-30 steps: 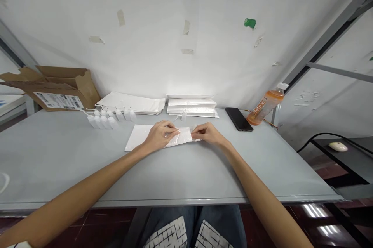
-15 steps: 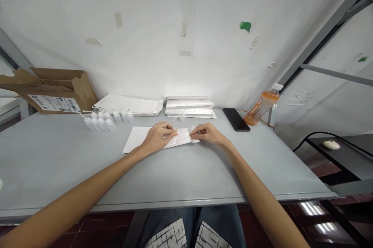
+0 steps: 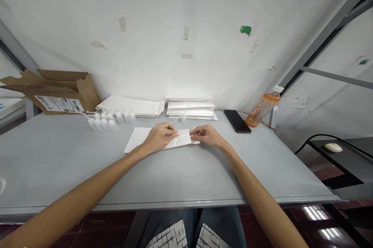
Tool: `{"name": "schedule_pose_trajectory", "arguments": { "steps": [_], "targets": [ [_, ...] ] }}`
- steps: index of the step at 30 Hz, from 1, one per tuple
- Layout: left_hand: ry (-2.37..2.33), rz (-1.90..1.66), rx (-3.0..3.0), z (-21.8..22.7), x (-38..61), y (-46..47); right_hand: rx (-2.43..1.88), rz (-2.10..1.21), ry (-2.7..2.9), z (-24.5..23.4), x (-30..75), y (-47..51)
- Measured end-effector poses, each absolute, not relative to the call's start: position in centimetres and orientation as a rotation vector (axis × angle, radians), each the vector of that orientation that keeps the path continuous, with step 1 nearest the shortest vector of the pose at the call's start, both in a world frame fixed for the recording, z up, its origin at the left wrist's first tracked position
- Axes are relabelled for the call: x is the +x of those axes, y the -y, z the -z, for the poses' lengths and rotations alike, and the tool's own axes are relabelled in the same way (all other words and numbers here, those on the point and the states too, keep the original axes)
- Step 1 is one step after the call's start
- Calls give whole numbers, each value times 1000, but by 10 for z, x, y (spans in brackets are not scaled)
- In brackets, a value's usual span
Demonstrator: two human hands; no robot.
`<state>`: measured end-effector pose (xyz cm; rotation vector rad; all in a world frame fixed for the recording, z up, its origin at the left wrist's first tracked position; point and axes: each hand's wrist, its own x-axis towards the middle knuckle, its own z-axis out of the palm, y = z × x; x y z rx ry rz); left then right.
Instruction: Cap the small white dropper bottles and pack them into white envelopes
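A white padded mailer (image 3: 136, 139) lies flat on the grey table, long side running left to right. My left hand (image 3: 160, 136) rests on its middle, thumb and fingertips pinched together at the mailer's surface. At the right end, my right hand (image 3: 207, 135) pinches the crinkled, shiny flap of the mailer. What lies between the fingertips is partly hidden. Just behind the mailer stands one small white squeeze bottle (image 3: 183, 118) with a thin spout.
Several similar bottles (image 3: 105, 124) stand grouped at left. Behind them are flat white mailers (image 3: 132, 105), a stack of filled mailers (image 3: 190, 109) and an open cardboard box (image 3: 61, 94). A black phone (image 3: 237, 121) and a leaning orange drink bottle (image 3: 264, 107) are at right.
The view has shifted slightly, so everything on the table appears a little lower and to the right. Both hands keep nearly the same grip on the mailer.
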<state>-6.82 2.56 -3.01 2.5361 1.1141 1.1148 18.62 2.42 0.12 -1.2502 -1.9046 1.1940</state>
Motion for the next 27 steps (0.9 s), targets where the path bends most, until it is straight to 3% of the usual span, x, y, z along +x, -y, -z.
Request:
{"name": "schedule_pose_trajectory", "arguments": {
  "steps": [19,27],
  "targets": [
    [-1109,-1091,2549,28,-71,-27,-1171,-975,2046,12,173,-24],
    [-1100,-1079,2549,27,-73,-28,-1223,-1074,1967,3,182,-25]
  ]
}}
